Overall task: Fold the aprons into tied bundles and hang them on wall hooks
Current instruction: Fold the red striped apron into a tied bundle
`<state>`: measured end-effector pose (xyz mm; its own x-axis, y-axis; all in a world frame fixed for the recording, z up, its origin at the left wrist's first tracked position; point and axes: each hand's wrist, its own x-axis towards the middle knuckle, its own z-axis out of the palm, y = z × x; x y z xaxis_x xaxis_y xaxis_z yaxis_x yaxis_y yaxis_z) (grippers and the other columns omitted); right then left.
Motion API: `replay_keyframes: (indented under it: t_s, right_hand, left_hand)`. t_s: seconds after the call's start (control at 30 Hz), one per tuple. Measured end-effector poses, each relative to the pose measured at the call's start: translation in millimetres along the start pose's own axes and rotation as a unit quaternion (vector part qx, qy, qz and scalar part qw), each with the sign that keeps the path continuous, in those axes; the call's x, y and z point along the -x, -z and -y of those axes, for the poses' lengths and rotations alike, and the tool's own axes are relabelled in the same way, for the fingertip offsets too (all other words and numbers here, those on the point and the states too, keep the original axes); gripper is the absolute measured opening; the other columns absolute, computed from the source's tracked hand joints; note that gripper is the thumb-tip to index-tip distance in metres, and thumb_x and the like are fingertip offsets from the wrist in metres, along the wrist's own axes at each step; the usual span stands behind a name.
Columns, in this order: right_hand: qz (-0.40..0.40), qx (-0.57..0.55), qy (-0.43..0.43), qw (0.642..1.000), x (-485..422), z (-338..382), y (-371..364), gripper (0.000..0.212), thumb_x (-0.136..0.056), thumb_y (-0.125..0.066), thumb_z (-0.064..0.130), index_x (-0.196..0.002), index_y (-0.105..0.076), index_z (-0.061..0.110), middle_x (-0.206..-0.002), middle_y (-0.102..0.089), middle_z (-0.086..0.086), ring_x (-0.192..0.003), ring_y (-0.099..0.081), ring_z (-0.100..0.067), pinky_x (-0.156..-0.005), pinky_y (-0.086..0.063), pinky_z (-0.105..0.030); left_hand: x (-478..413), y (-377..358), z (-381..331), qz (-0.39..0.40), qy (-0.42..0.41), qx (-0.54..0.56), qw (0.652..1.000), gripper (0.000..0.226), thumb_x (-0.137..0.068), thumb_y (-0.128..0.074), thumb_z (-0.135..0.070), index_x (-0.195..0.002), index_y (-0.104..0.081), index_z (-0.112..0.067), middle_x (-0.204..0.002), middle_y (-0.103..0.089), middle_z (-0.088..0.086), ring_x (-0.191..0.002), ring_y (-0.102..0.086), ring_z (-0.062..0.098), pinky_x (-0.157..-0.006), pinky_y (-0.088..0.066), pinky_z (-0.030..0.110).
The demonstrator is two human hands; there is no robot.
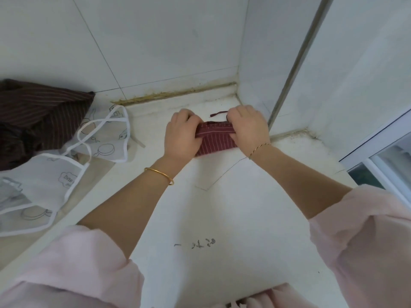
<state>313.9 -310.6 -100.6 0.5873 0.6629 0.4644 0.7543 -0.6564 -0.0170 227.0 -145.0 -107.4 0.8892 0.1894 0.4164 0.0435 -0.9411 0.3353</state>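
- The maroon apron is folded down to a small, thick, oblong bundle, dark red with thin pale stripes running across its short side.
- It lies on the white counter, close to the corner where the tiled walls meet, with a hand at each end.
- The left hand grips the bundle's left end, fingers curled over the far edge and the thumb side on the near face.
- The right hand clenches the right end the same way, knuckles up, fingertips hidden behind the cloth.
- A thin maroon strap pokes out just behind the bundle, between the two hands; I cannot tell which hand holds it.
- Off to the left, well apart, a brown striped apron sits in a loose heap.
- Beside that heap, see-through aprons with white edging and line drawings lie spread flat.
- A gold bangle circles the left wrist, and pink sleeves are pushed up both forearms.
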Motion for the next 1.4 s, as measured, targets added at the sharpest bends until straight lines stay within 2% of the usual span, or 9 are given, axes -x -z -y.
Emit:
replay_keyframes:
  t_s: [0.13, 0.27, 0.4, 0.57, 0.73, 0.87, 1.27, 1.33, 1.4]
  right_hand:
    - [-0.027, 0.005, 0.046, 0.999, 18, 4, -4, 0.017, -0.066, -0.053, -0.001, -0.081, -0.055, 0.006, -0.079, -0.059, -0.012, -0.073, -0.058, -0.03, -0.063, -0.044, -0.034]
    - [0.176, 0.0, 0.069, 0.982, 87, 14, -33, 0.036, -0.052, -0.072, -0.007, -0.082, -0.057, 0.008, -0.074, -0.059, -0.008, -0.069, -0.057, -0.027, -0.058, -0.042, -0.03]
    - [0.317, -0.071, 0.033, 0.945, 104, 12, -26, 0.033, -0.082, -0.057, 0.008, -0.114, -0.048, 0.011, -0.101, -0.057, -0.007, -0.093, -0.053, -0.024, -0.074, -0.043, -0.033]
    - [0.402, -0.2, -0.066, 0.891, 90, -5, -11, 0.029, -0.088, -0.06, 0.028, -0.114, -0.056, 0.017, -0.105, -0.057, 0.003, -0.096, -0.053, -0.016, -0.079, -0.038, -0.024]
    - [0.394, -0.32, -0.142, 0.85, 101, -12, -16, 0.014, -0.094, -0.052, 0.034, -0.105, -0.049, 0.026, -0.099, -0.059, 0.001, -0.092, -0.058, -0.02, -0.082, -0.046, -0.029]
    - [0.364, -0.312, -0.184, 0.858, 110, -4, -24, 0.027, -0.096, -0.048, 0.032, -0.118, -0.047, 0.016, -0.099, -0.062, -0.012, -0.088, -0.06, -0.025, -0.08, -0.05, -0.034]
    - [0.351, -0.092, -0.156, 0.919, 113, 31, -37, 0.032, -0.101, -0.031, 0.035, -0.117, -0.04, 0.009, -0.101, -0.056, -0.013, -0.075, -0.053, -0.028, -0.063, -0.042, -0.033]
    - [0.362, -0.081, -0.157, 0.915, 113, 35, -39, 0.033, -0.101, -0.033, 0.037, -0.118, -0.04, 0.01, -0.103, -0.056, -0.013, -0.081, -0.057, -0.03, -0.063, -0.042, -0.034]
    - [0.367, -0.082, -0.16, 0.913, 114, 39, -41, 0.033, -0.099, -0.036, 0.039, -0.118, -0.039, 0.011, -0.104, -0.056, -0.011, -0.085, -0.059, -0.029, -0.069, -0.046, -0.036]
  left_hand:
    - [26, -11, -1, -0.043, -0.095, -0.1, 0.989, 0.014, -0.078, -0.056, -0.003, -0.091, -0.059, -0.003, -0.109, -0.061, 0.016, -0.098, -0.058, 0.034, -0.071, -0.047, 0.038]
    - [88, -40, 13, 0.153, -0.181, -0.127, 0.963, 0.025, -0.071, -0.049, 0.003, -0.095, -0.055, -0.001, -0.102, -0.061, 0.02, -0.091, -0.061, 0.037, -0.065, -0.049, 0.037]
    - [102, -33, 12, 0.307, -0.144, -0.103, 0.935, 0.03, -0.084, -0.049, -0.001, -0.115, -0.049, -0.004, -0.111, -0.052, 0.011, -0.099, -0.051, 0.029, -0.075, -0.041, 0.035]
    - [77, -6, 3, 0.43, 0.066, 0.089, 0.896, 0.022, -0.087, -0.06, -0.017, -0.107, -0.053, -0.011, -0.098, -0.058, 0.002, -0.091, -0.059, 0.022, -0.074, -0.045, 0.028]
    - [91, 2, 10, 0.495, 0.348, 0.369, 0.705, 0.018, -0.089, -0.063, -0.017, -0.106, -0.062, -0.014, -0.103, -0.07, 0.006, -0.091, -0.068, 0.019, -0.084, -0.055, 0.033]
    - [115, -2, 23, 0.437, 0.412, 0.468, 0.648, 0.036, -0.089, -0.062, -0.021, -0.124, -0.058, -0.013, -0.116, -0.066, 0.006, -0.098, -0.063, 0.019, -0.089, -0.051, 0.032]
    - [114, -2, 7, 0.408, 0.493, 0.345, 0.687, 0.031, -0.1, -0.04, -0.015, -0.127, -0.044, 0.001, -0.108, -0.063, 0.022, -0.085, -0.067, 0.032, -0.08, -0.057, 0.048]
    - [102, -5, -1, 0.421, 0.466, 0.176, 0.758, 0.046, -0.094, -0.045, -0.013, -0.135, -0.031, 0.003, -0.123, -0.052, 0.023, -0.102, -0.059, 0.035, -0.085, -0.054, 0.043]
    - [91, -8, -17, 0.364, 0.314, -0.051, 0.875, 0.052, -0.088, -0.051, -0.015, -0.134, -0.03, -0.003, -0.131, -0.039, 0.017, -0.116, -0.045, 0.033, -0.09, -0.048, 0.039]
